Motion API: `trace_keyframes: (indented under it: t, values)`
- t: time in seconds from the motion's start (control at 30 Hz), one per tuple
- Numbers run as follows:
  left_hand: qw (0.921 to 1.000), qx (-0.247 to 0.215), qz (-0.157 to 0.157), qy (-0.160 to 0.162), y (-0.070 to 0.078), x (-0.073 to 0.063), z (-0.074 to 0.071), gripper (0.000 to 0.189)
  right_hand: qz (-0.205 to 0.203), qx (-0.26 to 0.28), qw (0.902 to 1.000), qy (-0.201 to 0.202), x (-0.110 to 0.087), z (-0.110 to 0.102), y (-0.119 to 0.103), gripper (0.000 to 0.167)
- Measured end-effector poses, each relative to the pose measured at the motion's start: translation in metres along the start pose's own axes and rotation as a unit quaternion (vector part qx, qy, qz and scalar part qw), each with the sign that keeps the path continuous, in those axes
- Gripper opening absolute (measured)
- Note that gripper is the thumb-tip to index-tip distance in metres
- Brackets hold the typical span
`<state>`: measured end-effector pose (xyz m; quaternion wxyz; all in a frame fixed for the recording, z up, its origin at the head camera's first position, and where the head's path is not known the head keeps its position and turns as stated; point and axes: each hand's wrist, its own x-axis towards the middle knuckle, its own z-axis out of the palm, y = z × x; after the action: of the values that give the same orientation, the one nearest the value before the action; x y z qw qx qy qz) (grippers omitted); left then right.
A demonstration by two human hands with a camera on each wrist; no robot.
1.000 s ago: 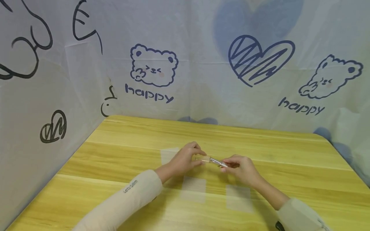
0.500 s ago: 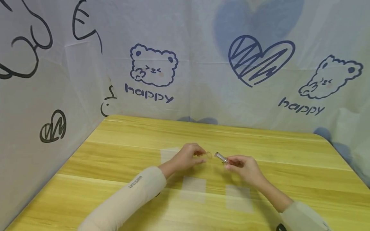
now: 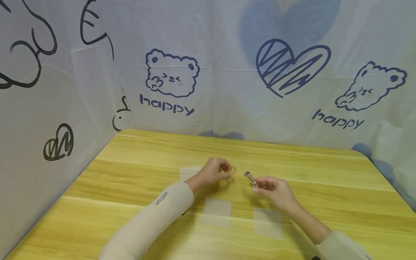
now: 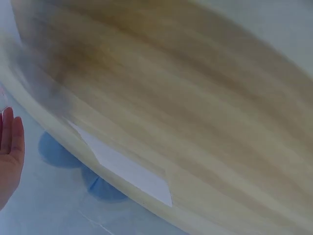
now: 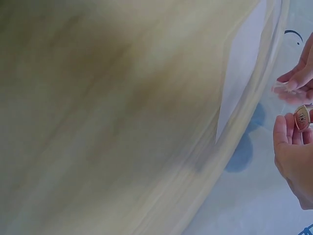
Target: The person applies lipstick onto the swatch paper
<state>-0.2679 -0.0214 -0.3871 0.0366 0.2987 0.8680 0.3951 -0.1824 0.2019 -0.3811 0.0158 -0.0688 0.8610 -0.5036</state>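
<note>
In the head view my left hand (image 3: 212,170) pinches a small clear, ring-like piece (image 3: 232,170) at its fingertips. Facing it, my right hand (image 3: 276,189) holds a slim silvery cylinder (image 3: 250,177) by its lower end, its free end tilted up and to the left. A gap separates the two pieces, both above the tabletop. From the right wrist, the cylinder's round end face (image 5: 301,117) looks reddish with a gold rim and dark marks, and the clear piece (image 5: 288,89) is see-through. The left wrist view catches only part of a hand (image 4: 10,147); neither piece shows clearly there.
Below the hands is a yellow wood-grain table (image 3: 308,166). Pale square patches lie on it: one (image 3: 217,213) nearer the front, another (image 3: 268,222) to its right, and a third (image 3: 188,172) partly behind the left arm. A white printed cloth (image 3: 227,101) hangs behind.
The clear piece and the cylinder were together one second ago and are now apart. My left hand has shifted slightly up; the cylinder has tilted more upright in my right hand.
</note>
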Motion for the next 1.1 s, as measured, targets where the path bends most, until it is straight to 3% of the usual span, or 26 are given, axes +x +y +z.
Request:
trace_keyframes:
  t: [0.43, 1.1]
  values:
    - [0.9973, -0.029, -0.066, -0.013, -0.007, 0.011, 0.002, 0.018, 0.011, 0.042, 0.9991, 0.003, -0.008, 0.006, -0.002, 0.033]
    - [0.998, -0.017, -0.059, -0.014, -0.006, 0.01, 0.004, 0.026, 0.003, 0.052, 0.9986, -0.008, -0.013, 0.01, -0.001, 0.035]
